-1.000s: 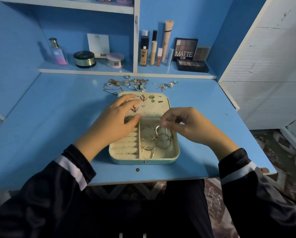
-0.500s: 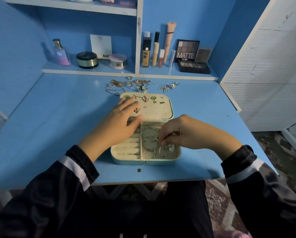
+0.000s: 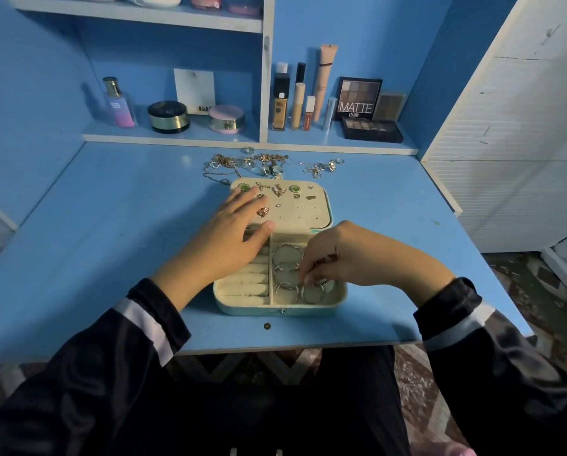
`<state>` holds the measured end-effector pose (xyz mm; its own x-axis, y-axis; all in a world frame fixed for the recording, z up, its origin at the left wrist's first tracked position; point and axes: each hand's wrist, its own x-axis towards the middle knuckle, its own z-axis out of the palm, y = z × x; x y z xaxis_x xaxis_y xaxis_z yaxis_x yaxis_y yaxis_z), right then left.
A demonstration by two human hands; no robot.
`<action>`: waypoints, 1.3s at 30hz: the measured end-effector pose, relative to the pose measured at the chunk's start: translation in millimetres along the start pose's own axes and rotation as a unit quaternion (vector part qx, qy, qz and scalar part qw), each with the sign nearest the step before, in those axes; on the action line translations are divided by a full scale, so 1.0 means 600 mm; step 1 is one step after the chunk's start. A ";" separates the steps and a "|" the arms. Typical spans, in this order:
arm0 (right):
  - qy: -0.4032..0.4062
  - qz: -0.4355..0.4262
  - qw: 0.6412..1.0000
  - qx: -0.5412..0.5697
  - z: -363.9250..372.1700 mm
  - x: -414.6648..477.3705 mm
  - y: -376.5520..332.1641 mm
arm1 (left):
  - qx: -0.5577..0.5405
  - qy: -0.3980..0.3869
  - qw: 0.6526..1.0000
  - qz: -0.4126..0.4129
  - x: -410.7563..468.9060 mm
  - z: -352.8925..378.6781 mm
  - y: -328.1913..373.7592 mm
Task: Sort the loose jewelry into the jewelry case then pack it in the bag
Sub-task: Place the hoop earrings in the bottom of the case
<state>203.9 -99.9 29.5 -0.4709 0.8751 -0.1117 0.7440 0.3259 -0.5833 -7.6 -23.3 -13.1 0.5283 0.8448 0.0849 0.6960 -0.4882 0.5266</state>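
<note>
An open cream jewelry case [image 3: 339, 292] lies on the blue desk in front of me. Its flat lid panel [image 3: 303, 212] carries several earrings and studs. Ring rolls [image 3: 242, 284] fill the left compartment; several hoop bangles [image 3: 287, 253] lie in the right one. My left hand [image 3: 224, 235] rests flat across the lid and ring rolls, fingers straight. My right hand [image 3: 338, 258] reaches down into the right compartment, its fingertips pinching a bangle there. Loose jewelry [image 3: 262, 162], chains and rings, is strewn behind the case. No bag is in view.
A low shelf behind the desk holds a perfume bottle [image 3: 117, 103], two round compacts [image 3: 168, 116], several makeup tubes [image 3: 298, 100] and a MATTE palette [image 3: 357, 98]. A white slatted cabinet [image 3: 512, 126] stands at the right. A small dark screw head [image 3: 267, 326] sits near the desk's front edge.
My right hand has come down from above the case into the right compartment and now pinches a bangle among the others. My left hand has stayed flat on the case.
</note>
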 end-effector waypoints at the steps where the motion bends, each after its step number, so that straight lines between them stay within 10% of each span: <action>1: 0.003 -0.002 1.000 0.003 0.001 0.000 0.002 | -0.001 0.000 1.000 0.000 -0.001 0.000 0.000; 16: 0.379 0.073 0.903 0.187 0.006 0.009 0.068 | -0.099 0.061 0.993 -0.004 0.015 -0.013 -0.016; 39: 0.288 0.142 0.940 0.115 -0.005 0.087 0.143 | -0.180 0.035 0.981 -0.062 0.073 -0.029 -0.082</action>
<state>244.4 -25.1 -23.6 0.1152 0.9852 0.1272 0.6482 0.0225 -0.7611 -27.2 41.5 -20.8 0.4069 0.9119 0.0536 0.5295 -0.2833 0.7996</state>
